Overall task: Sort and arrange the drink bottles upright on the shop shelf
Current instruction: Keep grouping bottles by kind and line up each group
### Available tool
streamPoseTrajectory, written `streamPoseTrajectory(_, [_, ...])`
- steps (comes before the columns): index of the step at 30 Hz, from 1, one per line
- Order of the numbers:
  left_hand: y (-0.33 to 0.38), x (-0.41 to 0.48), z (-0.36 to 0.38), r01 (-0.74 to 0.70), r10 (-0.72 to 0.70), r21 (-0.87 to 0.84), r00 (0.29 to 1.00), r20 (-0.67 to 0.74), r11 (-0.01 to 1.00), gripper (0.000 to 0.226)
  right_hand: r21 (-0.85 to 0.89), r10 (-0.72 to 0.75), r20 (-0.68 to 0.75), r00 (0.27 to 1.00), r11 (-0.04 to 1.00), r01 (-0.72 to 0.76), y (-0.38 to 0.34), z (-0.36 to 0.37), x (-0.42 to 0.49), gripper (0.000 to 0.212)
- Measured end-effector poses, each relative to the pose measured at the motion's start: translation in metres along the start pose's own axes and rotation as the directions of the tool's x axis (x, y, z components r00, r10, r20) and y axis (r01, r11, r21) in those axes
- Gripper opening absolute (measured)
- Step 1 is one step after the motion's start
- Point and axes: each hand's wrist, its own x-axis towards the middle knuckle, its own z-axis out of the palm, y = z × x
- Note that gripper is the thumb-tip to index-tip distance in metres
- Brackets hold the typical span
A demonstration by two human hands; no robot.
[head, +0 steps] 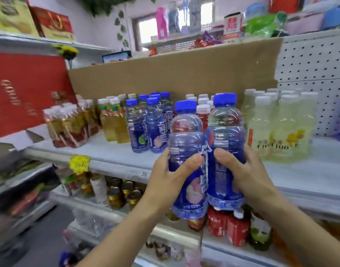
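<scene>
Gripped upright, side by side at centre frame: one blue-capped bottle [186,135] in the curled left hand [171,176], its twin [226,128] in the curled right hand [248,174], likely bound for the matching bottles [146,128] on the shelf [111,157] behind, left of centre.

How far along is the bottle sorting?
Done: a blue-capped group, amber bottles and pale yellow bottles stand upright on the shelf. In hand: the left hand grips one blue-capped bottle, the right hand a second bottle, both upright off the shelf. Left: probably placing both with that group.
</scene>
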Motion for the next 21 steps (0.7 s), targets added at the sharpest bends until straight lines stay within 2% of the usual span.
streamPoseTrajectory(4, [0.001, 0.011, -0.058, -0.068, 0.074, 0.050, 0.991, -0.114, 0.996, 0.051, 0.024, 0.011, 0.065, 0.998, 1.000, -0.013, 0.013, 0.061, 0.028, 0.042])
streamPoseTrajectory(10, [-0.017, 0.059, -0.127, -0.084, 0.117, 0.141, 0.961, -0.249, 0.987, 0.053, 0.015, -0.027, 0.077, 0.997, 1.000, 0.026, 0.040, 0.128, 0.083, 0.053])
streamPoseTrajectory(14, [-0.036, 0.098, -0.160, -0.076, 0.139, 0.209, 0.942, -0.305, 0.975, 0.057, -0.026, -0.027, 0.026, 0.999, 0.999, 0.028, 0.070, 0.153, 0.115, 0.053])
streamPoseTrajectory(19, [-0.067, 0.135, -0.186, -0.079, 0.184, 0.280, 0.910, -0.372, 0.957, 0.046, -0.105, 0.006, -0.100, 0.995, 0.994, -0.017, 0.107, 0.168, 0.138, 0.061])
streamPoseTrajectory(21, [-0.080, 0.147, -0.195, -0.040, 0.135, 0.257, 0.922, -0.363, 0.966, 0.058, -0.115, -0.008, -0.100, 0.995, 0.993, -0.004, 0.120, 0.171, 0.146, 0.063])
